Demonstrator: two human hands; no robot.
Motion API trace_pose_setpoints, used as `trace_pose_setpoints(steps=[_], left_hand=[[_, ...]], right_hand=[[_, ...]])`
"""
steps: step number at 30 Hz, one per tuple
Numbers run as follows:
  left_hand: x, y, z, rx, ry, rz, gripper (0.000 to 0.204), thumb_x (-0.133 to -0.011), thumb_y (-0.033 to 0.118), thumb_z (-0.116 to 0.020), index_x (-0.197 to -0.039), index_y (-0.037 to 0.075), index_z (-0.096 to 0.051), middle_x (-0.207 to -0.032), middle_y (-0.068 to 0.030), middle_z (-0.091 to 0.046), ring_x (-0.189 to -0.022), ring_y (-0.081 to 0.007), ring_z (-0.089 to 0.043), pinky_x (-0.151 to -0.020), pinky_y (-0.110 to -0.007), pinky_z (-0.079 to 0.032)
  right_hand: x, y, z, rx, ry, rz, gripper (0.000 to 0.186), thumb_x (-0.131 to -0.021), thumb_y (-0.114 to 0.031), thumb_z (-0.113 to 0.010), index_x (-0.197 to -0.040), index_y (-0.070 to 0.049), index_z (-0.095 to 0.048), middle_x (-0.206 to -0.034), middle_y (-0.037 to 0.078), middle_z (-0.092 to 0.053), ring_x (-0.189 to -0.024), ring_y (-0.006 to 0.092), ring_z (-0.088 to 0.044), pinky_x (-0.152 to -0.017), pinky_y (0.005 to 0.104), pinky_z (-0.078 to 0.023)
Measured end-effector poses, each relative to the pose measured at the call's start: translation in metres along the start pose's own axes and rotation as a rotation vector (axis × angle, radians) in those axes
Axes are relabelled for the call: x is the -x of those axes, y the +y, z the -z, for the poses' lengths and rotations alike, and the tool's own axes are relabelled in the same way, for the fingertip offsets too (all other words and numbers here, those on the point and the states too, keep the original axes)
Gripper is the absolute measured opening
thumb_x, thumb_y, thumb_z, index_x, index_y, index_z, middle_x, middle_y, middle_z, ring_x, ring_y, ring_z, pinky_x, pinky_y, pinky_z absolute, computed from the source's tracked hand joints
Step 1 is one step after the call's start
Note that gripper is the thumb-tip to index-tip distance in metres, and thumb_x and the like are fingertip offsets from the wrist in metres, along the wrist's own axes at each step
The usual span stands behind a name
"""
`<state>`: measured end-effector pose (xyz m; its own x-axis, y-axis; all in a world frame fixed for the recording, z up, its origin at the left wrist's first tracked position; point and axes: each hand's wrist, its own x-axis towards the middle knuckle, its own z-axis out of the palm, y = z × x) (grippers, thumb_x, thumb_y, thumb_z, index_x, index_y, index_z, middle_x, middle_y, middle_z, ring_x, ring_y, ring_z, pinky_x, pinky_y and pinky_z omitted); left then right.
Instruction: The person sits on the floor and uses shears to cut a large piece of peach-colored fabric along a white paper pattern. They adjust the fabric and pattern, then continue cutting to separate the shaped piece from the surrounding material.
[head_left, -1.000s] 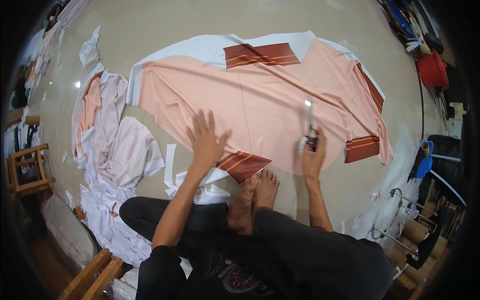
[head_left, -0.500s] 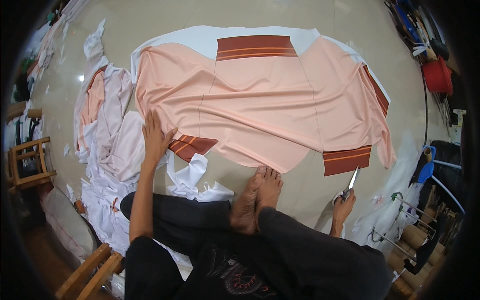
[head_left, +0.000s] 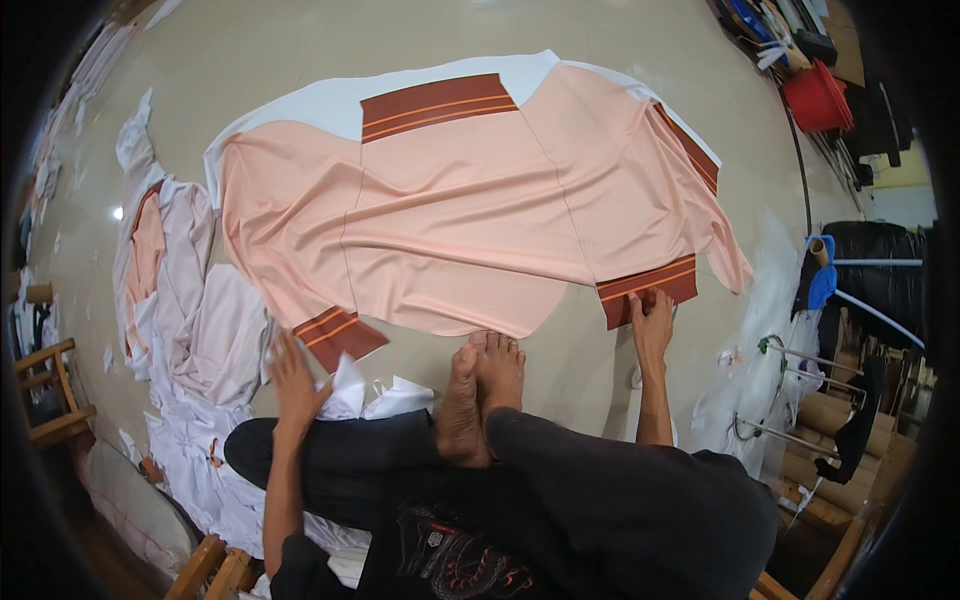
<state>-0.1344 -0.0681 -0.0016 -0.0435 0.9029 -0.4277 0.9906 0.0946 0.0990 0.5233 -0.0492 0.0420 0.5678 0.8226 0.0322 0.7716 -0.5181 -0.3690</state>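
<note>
A large peach fabric piece point(head_left: 460, 210) with white edging point(head_left: 300, 105) and rust panels with orange stripes point(head_left: 435, 100) lies creased on the floor. My left hand point(head_left: 293, 378) is open and slightly blurred, fingers spread beside the left striped panel point(head_left: 345, 342) and white scraps point(head_left: 395, 397). My right hand point(head_left: 652, 310) pinches the edge of the right striped panel point(head_left: 650, 278). A small pale object, perhaps part of the scissors, shows beside my right forearm, mostly hidden. My bare feet point(head_left: 480, 385) rest against the fabric's near edge.
Piled white and pale pink fabric point(head_left: 200, 330) lies at the left beside a wooden stool point(head_left: 55, 395). At the right are a red bucket point(head_left: 815, 100), black bags point(head_left: 870, 270), cardboard rolls point(head_left: 830, 440), a metal rack point(head_left: 800, 370) and plastic sheeting point(head_left: 760, 330).
My right hand no longer holds the scissors upright and has moved up onto the right striped panel, gripping it. My left hand has come down toward me, off the peach fabric.
</note>
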Motion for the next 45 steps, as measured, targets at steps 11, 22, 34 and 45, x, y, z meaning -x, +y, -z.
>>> trace_pose_setpoints(steps=[11,22,34,45], left_hand=[[0.069,0.06,0.098,0.356,0.103,-0.344,0.06,-0.092,0.013,-0.073,-0.148,0.003,-0.056,-0.147,-0.023,-0.059,-0.139,-0.0404,-0.054,-0.117,-0.053,-0.04],[0.066,0.001,0.072,-0.162,-0.407,0.276,0.072,-0.101,0.064,-0.056,-0.111,-0.004,-0.077,-0.11,-0.0302,-0.074,-0.107,-0.0448,-0.072,-0.091,-0.054,-0.055],[0.002,0.071,0.02,0.251,0.24,0.283,0.053,-0.096,0.043,-0.074,-0.122,-0.001,-0.062,-0.115,-0.0225,-0.067,-0.104,-0.0424,-0.068,-0.086,-0.052,-0.054],[-0.035,0.084,0.044,0.099,0.384,-0.133,0.088,-0.103,0.048,-0.062,-0.165,-0.002,-0.025,-0.17,-0.0311,-0.023,-0.159,-0.0489,-0.02,-0.128,-0.057,-0.02]], right_hand=[[-0.132,0.107,-0.018,0.145,0.336,-0.217,0.059,-0.096,-0.052,-0.071,-0.129,-0.004,-0.064,-0.125,0.018,-0.068,-0.117,0.0409,-0.063,-0.097,0.0521,-0.051],[-0.178,0.166,-0.015,-1.366,0.007,-0.469,0.032,-0.106,-0.022,-0.066,-0.13,-0.001,-0.062,-0.121,0.011,-0.07,-0.106,0.0241,-0.071,-0.092,0.0406,-0.061],[-0.231,0.284,0.024,-1.734,0.253,-0.623,0.03,-0.1,-0.011,-0.068,-0.128,-0.002,-0.066,-0.122,0.013,-0.071,-0.116,0.0259,-0.069,-0.106,0.0461,-0.056],[-0.236,0.184,0.002,-1.651,0.058,-0.485,0.047,-0.099,-0.001,-0.061,-0.146,-0.005,-0.058,-0.132,0.014,-0.068,-0.115,0.0255,-0.069,-0.11,0.0455,-0.054]])
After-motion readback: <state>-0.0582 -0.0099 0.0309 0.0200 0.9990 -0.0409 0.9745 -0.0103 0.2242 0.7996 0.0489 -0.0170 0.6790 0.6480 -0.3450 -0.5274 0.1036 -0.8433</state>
